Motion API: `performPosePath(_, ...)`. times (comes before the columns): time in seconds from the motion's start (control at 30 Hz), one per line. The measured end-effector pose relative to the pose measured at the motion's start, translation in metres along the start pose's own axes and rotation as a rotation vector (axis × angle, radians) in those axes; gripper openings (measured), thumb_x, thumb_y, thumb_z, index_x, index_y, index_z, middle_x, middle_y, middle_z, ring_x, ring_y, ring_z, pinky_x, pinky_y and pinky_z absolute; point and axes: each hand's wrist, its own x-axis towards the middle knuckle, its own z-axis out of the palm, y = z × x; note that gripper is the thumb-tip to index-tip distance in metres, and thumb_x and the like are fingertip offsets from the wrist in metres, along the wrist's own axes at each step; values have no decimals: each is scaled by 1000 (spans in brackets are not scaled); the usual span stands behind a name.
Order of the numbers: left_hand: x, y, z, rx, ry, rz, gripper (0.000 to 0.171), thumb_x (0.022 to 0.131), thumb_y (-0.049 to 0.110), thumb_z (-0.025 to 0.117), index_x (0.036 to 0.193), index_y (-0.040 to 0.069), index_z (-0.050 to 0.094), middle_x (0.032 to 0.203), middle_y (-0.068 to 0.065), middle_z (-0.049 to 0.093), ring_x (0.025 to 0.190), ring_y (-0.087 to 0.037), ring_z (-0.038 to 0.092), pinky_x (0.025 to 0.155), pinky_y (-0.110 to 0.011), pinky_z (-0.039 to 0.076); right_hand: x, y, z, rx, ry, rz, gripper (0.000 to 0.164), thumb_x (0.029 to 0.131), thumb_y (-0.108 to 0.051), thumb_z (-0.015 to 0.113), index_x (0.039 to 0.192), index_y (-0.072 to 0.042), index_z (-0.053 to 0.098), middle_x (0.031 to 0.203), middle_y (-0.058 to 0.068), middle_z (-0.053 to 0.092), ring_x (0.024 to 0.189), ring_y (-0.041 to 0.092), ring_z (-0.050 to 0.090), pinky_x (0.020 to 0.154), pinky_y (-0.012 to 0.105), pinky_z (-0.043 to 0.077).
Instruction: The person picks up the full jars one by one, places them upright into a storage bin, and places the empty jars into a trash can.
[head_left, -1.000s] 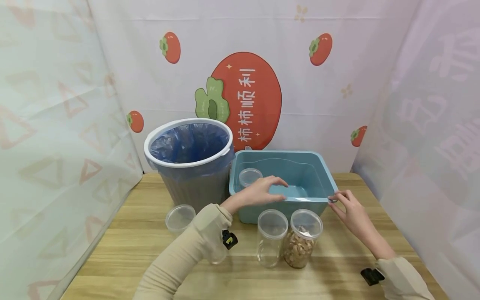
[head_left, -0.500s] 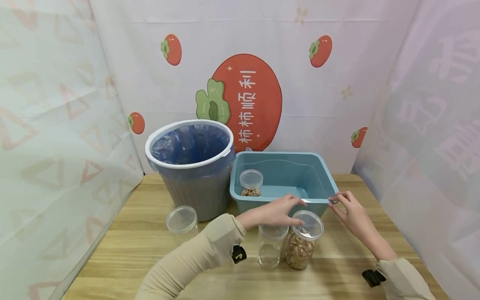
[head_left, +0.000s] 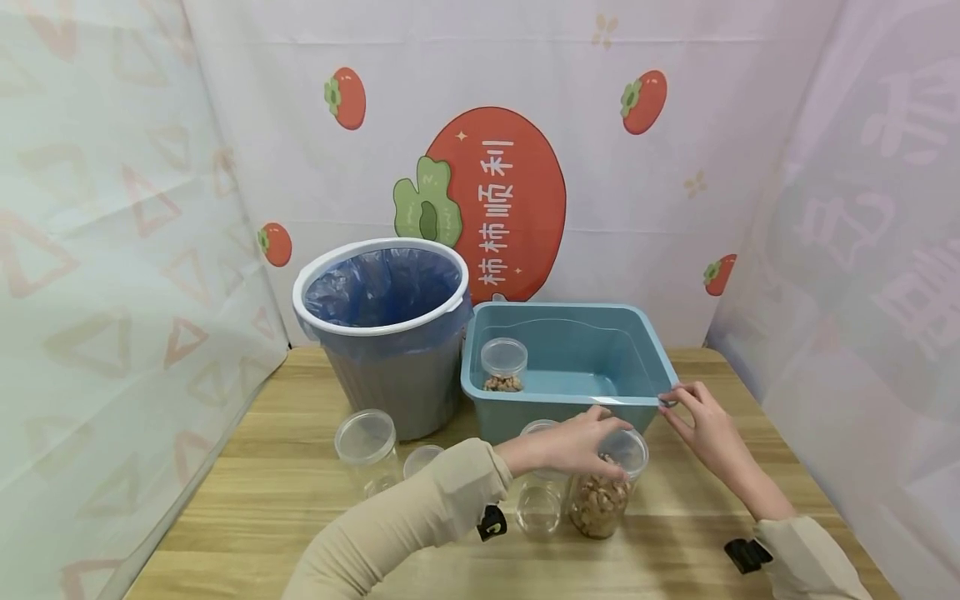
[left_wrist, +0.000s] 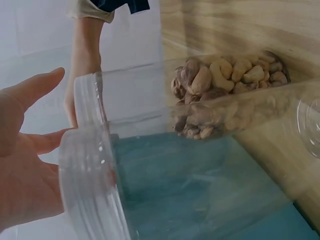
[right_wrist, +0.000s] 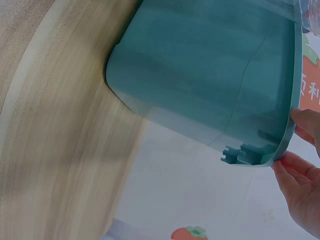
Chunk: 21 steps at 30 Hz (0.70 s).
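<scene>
My left hand [head_left: 573, 443] hovers over the lid of a clear jar of nuts [head_left: 600, 500], thumb and fingers spread apart. In the left wrist view, cashews show inside that nut jar [left_wrist: 230, 85], and the hand [left_wrist: 30, 150] is beside the lids without gripping them. A clear jar [head_left: 538, 504], with no nuts visible in it, stands just left, partly covered by the hand. My right hand [head_left: 708, 433] pinches the front right corner of a teal plastic bin [head_left: 566, 408]; the right wrist view shows its fingers [right_wrist: 295, 172] on the rim.
Inside the bin, at its left, sits a lidded jar with nuts [head_left: 503, 367]. A grey trash can [head_left: 397, 392] with a blue liner stands left of the bin. Farther left are a tall clear jar [head_left: 367, 446] and a smaller lid [head_left: 423, 458], partly behind my left sleeve.
My left hand has moved from above the bin's front rim, rightward and nearer, to the nut jar's lid. The right hand stays at the bin's corner.
</scene>
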Motion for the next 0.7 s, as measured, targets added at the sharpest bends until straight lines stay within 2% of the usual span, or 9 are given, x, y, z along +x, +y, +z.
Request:
performPosePath(0.17,1,0,8,56,19,-3,60,78,40,64,131,22,41,127,-6,38,104,-12,45,77,-19,39,0,0,1,4,7,-1,30,58,9,75,81,-4,62,84,9,51,66,19,52,57,16,37)
performPosePath(0.4,4,0,14,120,72,-19,61,75,40,68,128,23,43,117,-2,44,94,-8,44,71,-17,37,0,0,0,0,-1,4,31,57,10,74,82,-4,62,85,10,51,68,20,53,57,20,39)
performPosePath(0.6,8,1,14,101,135,-37,59,67,37,75,120,22,53,98,5,46,82,-4,41,63,-12,32,0,0,0,1,-5,14,30,58,10,74,82,-4,63,85,10,51,69,22,54,56,21,40)
performPosePath(0.7,8,1,12,97,172,-32,58,64,36,77,117,23,55,96,6,46,83,-3,41,63,-11,32,0,0,0,6,-8,14,31,58,10,74,83,-4,63,86,10,51,70,22,54,58,19,39)
